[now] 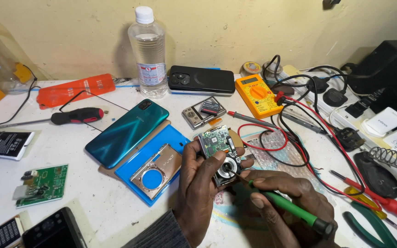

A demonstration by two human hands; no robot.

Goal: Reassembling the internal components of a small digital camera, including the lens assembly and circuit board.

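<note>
Left hand [198, 193] grips opened camera [221, 154], green circuit board exposed.

The bench held 2 hands [198, 183] [286, 202], 3 screwdrivers [76, 115] [295, 209] [382, 202], 2 phones [127, 132] [201, 79], 1 clear bottle [149, 53], 1 yellow multimeter [258, 95], 1 green circuit board [42, 184], 1 opened camera [220, 154] and 1 silver camera faceplate [156, 171].

Bare table [93, 197] lies open left of the left hand [198, 188]. Cables [299, 151] and pliers [368, 225] crowd the right; a blue case [138, 170] blocks just beside.
</note>
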